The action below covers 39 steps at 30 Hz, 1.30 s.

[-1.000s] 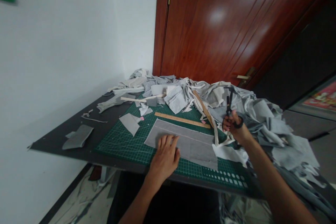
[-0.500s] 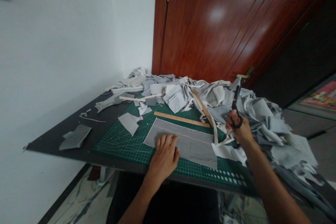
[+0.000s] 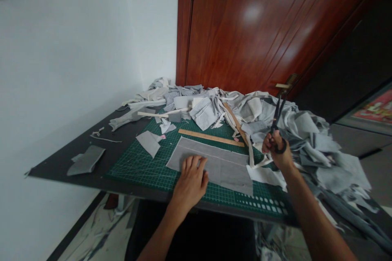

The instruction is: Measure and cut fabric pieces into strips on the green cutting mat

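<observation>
A grey rectangle of fabric [image 3: 228, 167] with a pale line across it lies flat on the green cutting mat [image 3: 137, 167]. My left hand [image 3: 192, 177] rests on the left half of this fabric, palm down, fingers stretched out. Raised above the right side of the mat, my right hand [image 3: 278, 149] grips a pair of black scissors [image 3: 277, 114] by the handles. The blades point up and away from me, slightly apart, with nothing between them. A wooden ruler [image 3: 211, 138] lies just beyond the fabric's far edge.
Heaped grey and white fabric scraps [image 3: 309, 130] run along the table's back and right side. A second wooden ruler [image 3: 235, 122] is partly under them. Loose grey pieces [image 3: 87, 161] lie on the dark tabletop [image 3: 58, 167] at left. Behind stands a brown door [image 3: 239, 32].
The scissor blades have come apart, where they were together before. A pale scrap near their tips is gone from there. My left hand stays on the fabric; the view has shifted slightly.
</observation>
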Each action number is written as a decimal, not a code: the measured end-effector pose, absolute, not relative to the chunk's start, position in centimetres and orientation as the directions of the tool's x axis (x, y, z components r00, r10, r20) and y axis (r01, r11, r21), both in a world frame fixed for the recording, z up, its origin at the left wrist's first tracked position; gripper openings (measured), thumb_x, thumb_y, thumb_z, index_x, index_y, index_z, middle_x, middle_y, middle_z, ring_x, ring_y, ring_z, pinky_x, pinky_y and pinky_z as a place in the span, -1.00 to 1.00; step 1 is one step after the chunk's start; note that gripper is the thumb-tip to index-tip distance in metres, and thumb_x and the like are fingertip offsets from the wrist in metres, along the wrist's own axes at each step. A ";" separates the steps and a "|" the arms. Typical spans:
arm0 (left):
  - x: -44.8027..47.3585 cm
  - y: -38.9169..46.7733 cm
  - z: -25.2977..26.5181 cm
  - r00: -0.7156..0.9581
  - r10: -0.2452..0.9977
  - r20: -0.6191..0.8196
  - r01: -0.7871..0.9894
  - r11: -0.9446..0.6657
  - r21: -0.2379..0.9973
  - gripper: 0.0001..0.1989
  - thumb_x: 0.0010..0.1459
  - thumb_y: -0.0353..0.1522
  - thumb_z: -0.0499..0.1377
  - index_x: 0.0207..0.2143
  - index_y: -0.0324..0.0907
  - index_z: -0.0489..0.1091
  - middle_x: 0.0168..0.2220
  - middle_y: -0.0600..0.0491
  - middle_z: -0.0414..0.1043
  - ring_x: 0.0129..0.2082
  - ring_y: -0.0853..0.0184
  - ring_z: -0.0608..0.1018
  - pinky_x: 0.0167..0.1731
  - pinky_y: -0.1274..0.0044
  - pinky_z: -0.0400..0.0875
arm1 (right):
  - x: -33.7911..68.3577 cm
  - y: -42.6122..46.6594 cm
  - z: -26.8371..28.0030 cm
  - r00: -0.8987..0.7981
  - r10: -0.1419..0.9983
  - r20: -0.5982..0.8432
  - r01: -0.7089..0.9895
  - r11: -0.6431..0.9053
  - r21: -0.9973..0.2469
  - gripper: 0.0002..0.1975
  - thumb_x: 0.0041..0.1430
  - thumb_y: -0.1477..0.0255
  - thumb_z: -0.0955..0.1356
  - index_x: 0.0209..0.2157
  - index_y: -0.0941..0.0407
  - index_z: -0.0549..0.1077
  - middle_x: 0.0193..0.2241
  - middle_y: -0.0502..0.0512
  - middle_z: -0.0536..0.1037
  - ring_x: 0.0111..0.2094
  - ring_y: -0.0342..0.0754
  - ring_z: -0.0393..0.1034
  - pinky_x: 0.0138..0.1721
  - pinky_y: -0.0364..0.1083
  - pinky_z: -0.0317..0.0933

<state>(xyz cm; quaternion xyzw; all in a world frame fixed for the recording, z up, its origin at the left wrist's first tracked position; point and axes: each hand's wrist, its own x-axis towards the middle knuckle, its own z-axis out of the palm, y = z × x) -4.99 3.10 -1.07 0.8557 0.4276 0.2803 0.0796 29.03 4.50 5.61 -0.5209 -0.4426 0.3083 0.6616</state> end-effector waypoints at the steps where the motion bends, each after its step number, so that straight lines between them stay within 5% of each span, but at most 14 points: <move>1: -5.0 3.1 -1.1 0.476 0.776 0.414 0.686 -0.622 0.377 -0.62 0.36 -0.45 0.08 0.21 -0.16 0.29 0.15 -0.10 0.35 0.17 0.06 0.34 0.23 0.12 0.26 | 29.2 4.1 5.6 0.394 0.888 0.236 0.014 0.250 -0.968 -0.40 0.05 -0.22 0.45 -0.45 0.05 0.34 -0.61 -0.13 0.22 -0.65 -0.18 0.18 -0.61 -0.14 0.25; 6: -5.0 3.0 -0.9 0.480 0.777 0.407 0.680 -0.623 0.386 -0.63 0.37 -0.45 0.07 0.19 -0.16 0.29 0.15 -0.10 0.35 0.17 0.07 0.34 0.24 0.13 0.25 | 30.8 0.2 5.6 0.225 0.972 -0.073 -0.179 -0.032 -0.983 -0.36 0.01 -0.27 0.43 -0.44 0.05 0.33 -0.58 -0.07 0.26 -0.61 -0.14 0.21 -0.53 -0.06 0.35; 9: -5.0 3.1 -0.8 0.483 0.776 0.406 0.674 -0.625 0.395 -0.64 0.36 -0.44 0.08 0.18 -0.14 0.31 0.14 -0.09 0.35 0.16 0.07 0.35 0.23 0.13 0.27 | 31.4 -2.4 5.0 0.099 0.944 -0.315 -0.215 -0.288 -0.933 -0.32 -0.08 -0.31 0.44 -0.40 0.06 0.41 -0.62 -0.07 0.25 -0.64 -0.13 0.18 -0.53 -0.02 0.38; 13: -5.0 3.3 -0.8 0.486 0.770 0.413 0.668 -0.632 0.392 -0.63 0.35 -0.45 0.07 0.18 -0.16 0.31 0.12 -0.10 0.36 0.16 0.06 0.35 0.23 0.12 0.27 | 31.4 -4.4 3.9 0.039 0.890 -0.455 -0.189 -0.440 -0.878 -0.35 -0.11 -0.23 0.51 -0.40 0.08 0.44 -0.64 -0.06 0.28 -0.65 -0.16 0.18 -0.55 -0.07 0.35; 27: -5.0 3.1 -0.6 0.480 0.780 0.402 0.677 -0.620 0.396 -0.65 0.34 -0.46 0.09 0.15 -0.15 0.32 0.12 -0.08 0.36 0.14 0.06 0.35 0.21 0.14 0.28 | 30.5 -1.0 3.4 0.028 0.877 -0.480 -0.218 -0.464 -0.859 -0.31 -0.14 -0.25 0.52 -0.41 0.13 0.47 -0.64 -0.10 0.27 -0.64 -0.21 0.19 -0.51 -0.11 0.39; 39: -5.0 3.1 -0.9 0.477 0.775 0.414 0.674 -0.625 0.393 -0.66 0.35 -0.44 0.09 0.15 -0.14 0.34 0.12 -0.08 0.35 0.15 0.06 0.34 0.22 0.13 0.28 | 30.2 -0.1 2.8 0.077 0.889 -0.452 -0.239 -0.424 -0.874 -0.37 0.05 -0.24 0.43 -0.42 0.09 0.46 -0.63 -0.09 0.26 -0.65 -0.18 0.19 -0.50 -0.09 0.41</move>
